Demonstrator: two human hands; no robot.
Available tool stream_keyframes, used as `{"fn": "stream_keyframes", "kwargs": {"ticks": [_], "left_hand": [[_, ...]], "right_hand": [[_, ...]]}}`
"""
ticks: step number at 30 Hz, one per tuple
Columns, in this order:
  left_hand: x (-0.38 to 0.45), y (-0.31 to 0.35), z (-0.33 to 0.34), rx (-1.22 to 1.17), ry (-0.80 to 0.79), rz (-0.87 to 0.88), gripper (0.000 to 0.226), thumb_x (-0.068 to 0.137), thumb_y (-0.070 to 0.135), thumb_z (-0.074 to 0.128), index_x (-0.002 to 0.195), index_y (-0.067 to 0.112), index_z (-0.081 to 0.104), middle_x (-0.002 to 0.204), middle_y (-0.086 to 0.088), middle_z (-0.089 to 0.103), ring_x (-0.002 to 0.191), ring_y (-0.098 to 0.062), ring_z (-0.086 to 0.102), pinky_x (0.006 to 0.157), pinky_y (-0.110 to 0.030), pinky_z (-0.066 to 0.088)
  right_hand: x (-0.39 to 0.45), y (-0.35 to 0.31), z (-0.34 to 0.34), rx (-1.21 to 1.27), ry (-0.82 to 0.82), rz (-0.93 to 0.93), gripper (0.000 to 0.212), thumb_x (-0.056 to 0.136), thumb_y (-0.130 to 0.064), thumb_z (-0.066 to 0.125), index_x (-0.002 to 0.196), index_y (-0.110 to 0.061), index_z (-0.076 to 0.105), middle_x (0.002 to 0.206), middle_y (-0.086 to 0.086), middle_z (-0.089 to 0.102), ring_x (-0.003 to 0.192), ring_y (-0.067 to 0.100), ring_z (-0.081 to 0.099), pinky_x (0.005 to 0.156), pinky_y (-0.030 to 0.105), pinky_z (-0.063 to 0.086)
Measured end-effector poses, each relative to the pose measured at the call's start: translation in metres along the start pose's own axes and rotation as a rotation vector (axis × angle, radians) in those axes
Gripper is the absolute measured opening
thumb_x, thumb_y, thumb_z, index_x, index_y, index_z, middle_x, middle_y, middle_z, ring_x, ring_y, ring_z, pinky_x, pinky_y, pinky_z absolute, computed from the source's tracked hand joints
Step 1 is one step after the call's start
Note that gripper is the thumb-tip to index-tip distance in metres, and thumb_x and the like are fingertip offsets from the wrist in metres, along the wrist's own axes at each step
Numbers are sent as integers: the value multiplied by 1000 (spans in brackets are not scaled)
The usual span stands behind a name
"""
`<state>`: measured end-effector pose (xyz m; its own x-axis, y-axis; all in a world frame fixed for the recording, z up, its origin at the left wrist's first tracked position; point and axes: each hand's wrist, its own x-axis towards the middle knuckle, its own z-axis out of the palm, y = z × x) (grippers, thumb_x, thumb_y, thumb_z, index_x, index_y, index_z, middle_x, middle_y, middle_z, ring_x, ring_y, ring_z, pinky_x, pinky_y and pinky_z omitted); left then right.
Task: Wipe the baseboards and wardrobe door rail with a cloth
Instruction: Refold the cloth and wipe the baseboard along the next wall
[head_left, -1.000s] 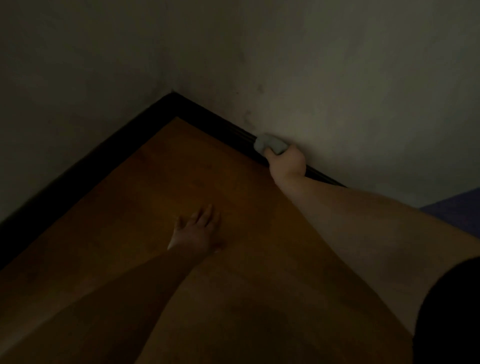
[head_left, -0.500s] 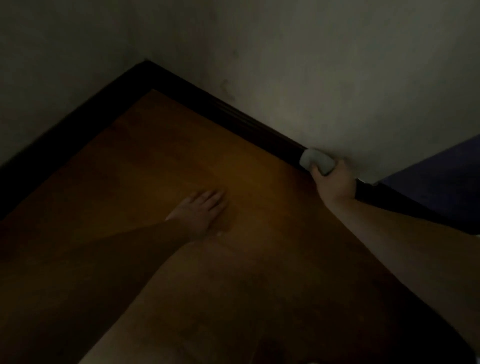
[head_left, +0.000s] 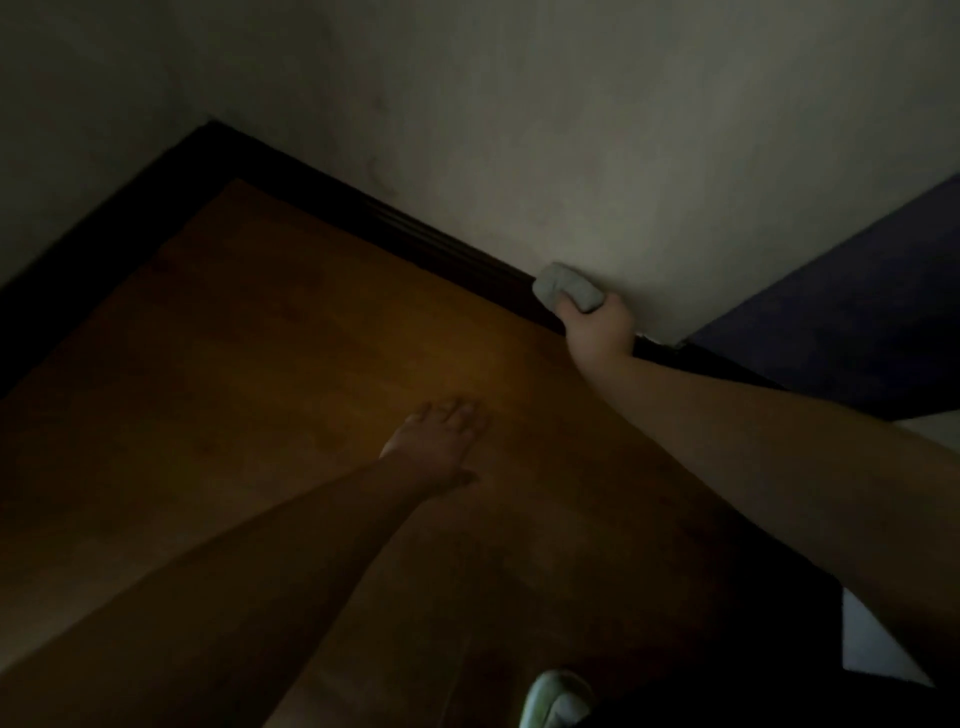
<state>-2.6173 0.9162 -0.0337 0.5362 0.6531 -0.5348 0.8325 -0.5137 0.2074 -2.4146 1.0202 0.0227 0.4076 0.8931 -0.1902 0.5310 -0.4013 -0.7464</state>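
Dim room; pale shoe (head_left: 558, 699) at near edge on wooden floor (head_left: 260, 389). Left hand (head_left: 436, 447) flat on the floor, fingers straight. Farther off, right hand (head_left: 597, 330) grips wadded grey cloth (head_left: 566, 287) pressed against dark baseboard (head_left: 441, 249) beneath the wall (head_left: 623, 156).

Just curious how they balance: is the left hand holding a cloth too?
No, the left hand lies flat on the wooden floor; only the right hand grips the cloth.
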Motion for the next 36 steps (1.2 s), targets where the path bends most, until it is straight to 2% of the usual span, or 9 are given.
{"fn": "stream_keyframes", "kwargs": {"ticks": [5, 7, 11, 15, 18, 22, 28, 32, 36], "left_hand": [[15, 5, 21, 189, -26, 141, 95, 95, 68, 39, 157, 20, -14, 164, -7, -23, 152, -30, -15, 122, -48, -2], [11, 22, 27, 162, -4, 98, 93, 95, 70, 34, 157, 20, -15, 164, -8, -22, 152, -29, -15, 122, -48, -1], [21, 40, 26, 115, 26, 47, 92, 96, 68, 36, 158, 19, -11, 166, -5, -17, 153, -25, -9, 122, -48, 5], [40, 49, 21, 124, 27, 110, 92, 96, 66, 38, 159, 15, -7, 166, -5, -13, 153, -24, -7, 122, -52, 4], [41, 44, 20, 139, 15, 137, 92, 97, 61, 42, 158, 14, -8, 166, -5, -16, 153, -20, -11, 120, -51, -2], [32, 31, 28, 141, -16, 114, 98, 94, 62, 48, 158, 18, -12, 165, 0, -21, 152, -14, -12, 120, -47, 0], [29, 18, 44, 121, 68, 120, 99, 91, 74, 36, 156, 23, -18, 162, 5, -26, 152, -13, -15, 122, -40, -3], [27, 18, 41, 129, 59, 116, 96, 91, 76, 29, 154, 24, -22, 153, 7, -35, 152, -12, -15, 122, -37, -6], [26, 30, 32, 157, 12, 75, 94, 94, 72, 32, 156, 23, -19, 164, 2, -24, 152, -16, -12, 123, -44, 2]], "right_hand": [[8, 36, -20, -84, 30, 11, 52, 88, -49, 67, 115, -6, 59, 112, 12, 65, 100, 27, 63, 81, 35, 53], [6, 49, -54, -160, 65, 72, 55, 89, -52, 65, 119, -6, 57, 117, 13, 63, 104, 30, 61, 79, 33, 49], [-8, 77, -93, -258, 66, 129, 61, 86, -51, 68, 126, -6, 56, 124, 15, 61, 112, 33, 59, 87, 35, 48], [-21, 84, -71, -97, -5, 89, 61, 80, -53, 73, 121, -11, 59, 116, 4, 63, 107, 25, 61, 86, 32, 49], [-22, 70, -51, -67, 9, 79, 61, 81, -54, 71, 122, -11, 57, 118, 9, 63, 106, 26, 61, 89, 40, 53], [-15, 48, -33, 3, 2, 82, 57, 84, -48, 71, 124, -10, 58, 122, 10, 62, 107, 26, 61, 84, 33, 50], [12, 46, -28, 36, -33, 66, 57, 86, -47, 71, 124, -6, 58, 120, 10, 63, 106, 25, 61, 92, 40, 53], [16, 62, -41, 85, 48, 103, 56, 86, -46, 71, 123, -7, 58, 121, 10, 62, 109, 26, 60, 92, 38, 52], [10, 96, -74, 120, 141, 147, 58, 86, -45, 72, 127, -7, 57, 125, 10, 62, 111, 24, 60, 89, 30, 48]]}}
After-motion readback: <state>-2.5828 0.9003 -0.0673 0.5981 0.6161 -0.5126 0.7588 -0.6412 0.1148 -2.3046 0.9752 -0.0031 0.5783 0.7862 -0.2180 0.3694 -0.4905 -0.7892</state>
